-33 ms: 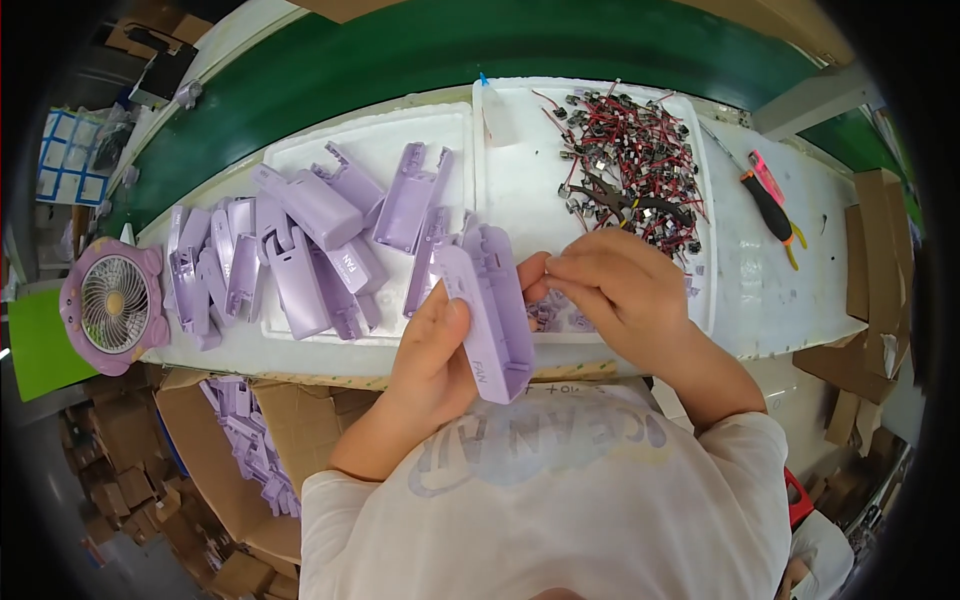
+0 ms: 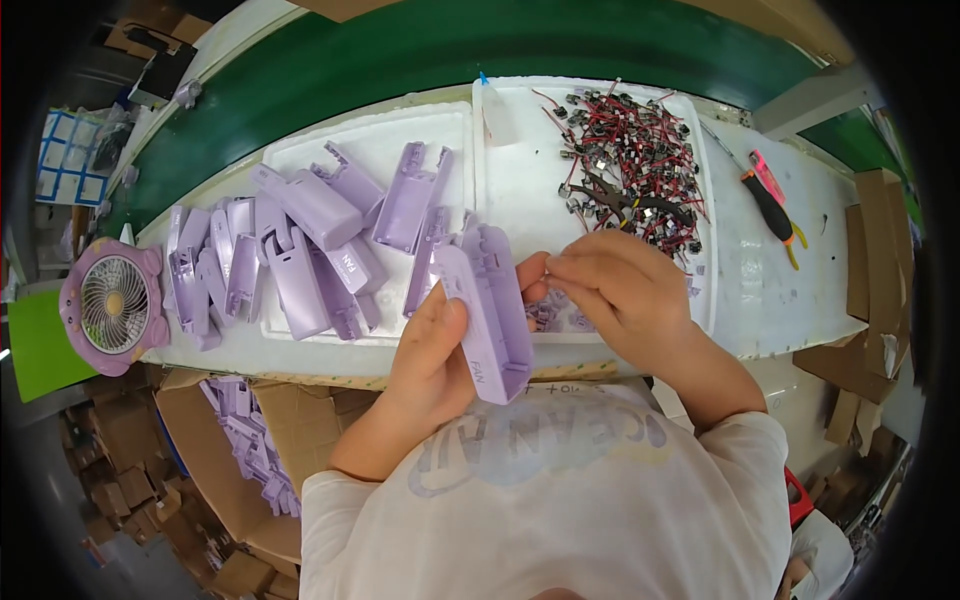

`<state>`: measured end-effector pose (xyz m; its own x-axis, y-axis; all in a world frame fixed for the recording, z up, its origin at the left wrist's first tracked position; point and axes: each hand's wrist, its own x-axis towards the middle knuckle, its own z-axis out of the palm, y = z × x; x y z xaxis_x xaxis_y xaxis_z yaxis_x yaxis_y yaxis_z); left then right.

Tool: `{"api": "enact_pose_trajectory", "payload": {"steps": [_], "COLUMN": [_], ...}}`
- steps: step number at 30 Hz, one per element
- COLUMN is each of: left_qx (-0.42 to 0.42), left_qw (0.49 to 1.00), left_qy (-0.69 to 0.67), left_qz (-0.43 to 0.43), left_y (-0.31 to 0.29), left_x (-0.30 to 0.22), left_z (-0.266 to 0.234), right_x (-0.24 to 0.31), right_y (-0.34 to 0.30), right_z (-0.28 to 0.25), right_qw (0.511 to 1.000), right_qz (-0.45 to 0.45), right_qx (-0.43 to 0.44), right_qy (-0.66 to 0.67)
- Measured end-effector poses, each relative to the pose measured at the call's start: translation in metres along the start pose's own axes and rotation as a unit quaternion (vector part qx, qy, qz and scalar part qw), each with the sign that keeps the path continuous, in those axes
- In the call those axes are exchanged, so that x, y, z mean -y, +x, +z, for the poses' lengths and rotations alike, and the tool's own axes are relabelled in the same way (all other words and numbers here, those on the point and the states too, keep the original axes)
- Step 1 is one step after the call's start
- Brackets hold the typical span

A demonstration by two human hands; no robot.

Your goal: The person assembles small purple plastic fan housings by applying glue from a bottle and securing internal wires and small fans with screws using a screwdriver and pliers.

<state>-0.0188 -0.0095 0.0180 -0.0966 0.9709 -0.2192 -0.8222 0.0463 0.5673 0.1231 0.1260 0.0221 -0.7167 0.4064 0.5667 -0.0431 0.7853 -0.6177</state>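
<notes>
My left hand [image 2: 432,345] is wrapped round a light purple plastic fan housing half [image 2: 482,330], held tilted with its hollow side facing right. Past the housing's right edge, the left fingertips show. There they meet my right hand [image 2: 610,280], whose thumb and index finger are pinched together. Whatever sits in that pinch is too small to make out. Below the right hand, small purple parts [image 2: 558,317] lie in the white foam tray [image 2: 520,180], partly hidden by the hands. More purple housing halves [image 2: 412,198] lie piled to the left.
Small circuit boards with red and black wires [image 2: 630,140] fill the tray's right side, with pliers [image 2: 630,200] on top. Further right lies a screwdriver [image 2: 765,205]. A purple desk fan [image 2: 112,305] stands at far left. Below the table edge, a cardboard box [image 2: 200,430] holds purple parts.
</notes>
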Motion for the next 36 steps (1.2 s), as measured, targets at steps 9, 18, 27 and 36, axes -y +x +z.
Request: {"api": "enact_pose_trajectory", "payload": {"steps": [9, 18, 27, 36], "left_qx": [0.025, 0.107, 0.104, 0.094], "left_qw": [0.994, 0.943, 0.926, 0.941], "left_qy": [0.075, 0.236, 0.275, 0.247], "left_qz": [0.077, 0.208, 0.237, 0.212], "left_y": [0.001, 0.008, 0.009, 0.007], "left_x": [0.012, 0.017, 0.019, 0.02], "left_z": [-0.004, -0.003, -0.005, -0.001], "right_x": [0.011, 0.02, 0.019, 0.02], "right_y": [0.003, 0.006, 0.005, 0.003], "right_z": [-0.003, 0.009, 0.012, 0.014], "right_qw": [0.976, 0.973, 0.971, 0.968], "right_qz": [0.141, 0.068, 0.069, 0.082], "right_qx": [-0.014, -0.061, -0.072, -0.086], "right_qy": [0.167, 0.211, 0.219, 0.221]}}
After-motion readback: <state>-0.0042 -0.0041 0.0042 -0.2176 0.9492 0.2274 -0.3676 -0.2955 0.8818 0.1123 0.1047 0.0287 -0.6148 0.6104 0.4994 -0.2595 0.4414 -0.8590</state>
